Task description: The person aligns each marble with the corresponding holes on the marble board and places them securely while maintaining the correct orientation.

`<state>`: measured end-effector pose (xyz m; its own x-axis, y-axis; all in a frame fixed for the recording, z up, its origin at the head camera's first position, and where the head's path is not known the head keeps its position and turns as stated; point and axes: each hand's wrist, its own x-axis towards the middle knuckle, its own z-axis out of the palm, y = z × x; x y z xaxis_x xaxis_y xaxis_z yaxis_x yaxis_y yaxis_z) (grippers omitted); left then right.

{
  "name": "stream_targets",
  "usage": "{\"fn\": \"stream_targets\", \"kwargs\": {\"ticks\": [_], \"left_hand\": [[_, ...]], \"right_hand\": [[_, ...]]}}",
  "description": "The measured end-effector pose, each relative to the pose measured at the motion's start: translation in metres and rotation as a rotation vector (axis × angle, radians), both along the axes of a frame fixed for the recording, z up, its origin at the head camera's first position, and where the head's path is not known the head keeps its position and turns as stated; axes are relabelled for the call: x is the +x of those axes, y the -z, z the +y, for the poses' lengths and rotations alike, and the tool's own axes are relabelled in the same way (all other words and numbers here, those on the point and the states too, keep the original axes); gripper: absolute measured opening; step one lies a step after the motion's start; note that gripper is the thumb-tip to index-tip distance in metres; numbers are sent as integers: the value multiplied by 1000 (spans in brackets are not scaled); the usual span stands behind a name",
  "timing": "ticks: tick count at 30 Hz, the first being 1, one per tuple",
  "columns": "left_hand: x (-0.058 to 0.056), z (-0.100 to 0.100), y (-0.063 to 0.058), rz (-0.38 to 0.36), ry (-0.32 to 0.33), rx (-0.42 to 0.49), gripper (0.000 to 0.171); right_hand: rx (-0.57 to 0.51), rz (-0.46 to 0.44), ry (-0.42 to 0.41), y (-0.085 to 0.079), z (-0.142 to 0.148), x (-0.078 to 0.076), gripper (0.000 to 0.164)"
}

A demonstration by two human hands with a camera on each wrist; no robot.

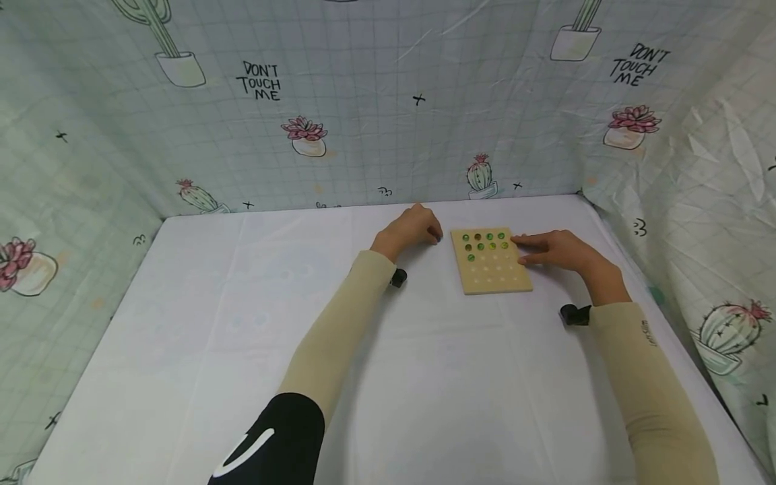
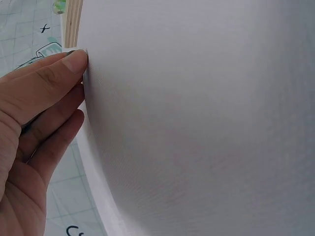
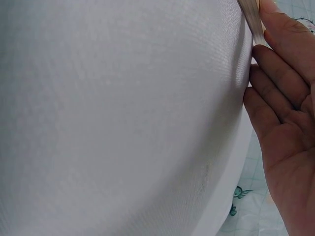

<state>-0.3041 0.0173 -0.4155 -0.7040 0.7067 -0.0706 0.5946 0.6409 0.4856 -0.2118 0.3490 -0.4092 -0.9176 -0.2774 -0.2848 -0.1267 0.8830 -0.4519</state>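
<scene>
A square tan wooden board (image 1: pixel 494 276) with rows of small round hollows lies on the white cloth. Several green and brownish glass marbles (image 1: pixel 481 246) fill its two far rows, and one more sits at the left of the third row. Just left of the board, my left hand (image 1: pixel 412 228) is low over the cloth, thumb and forefinger pinched together. Between those fingertips the left wrist view shows a sliver of a small dark marble-like piece (image 2: pixel 71 52), mostly hidden. My right hand (image 1: pixel 560 249) touches the board's right edge with extended fingers and thumb.
A white cloth (image 1: pixel 242 337) covers the table. Behind it and at both sides hangs a printed curtain (image 1: pixel 364 101) with cactus drawings. Black wrist cameras (image 1: pixel 572 314) stick out under the sleeves. The board lies toward the table's far right.
</scene>
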Motion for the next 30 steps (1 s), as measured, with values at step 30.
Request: {"fn": "stream_targets", "kwargs": {"ticks": [30], "left_hand": [[18,-8,-6,151,-33,9,23]], "right_hand": [[-12,-6,17,-1,-1,3,66]]}}
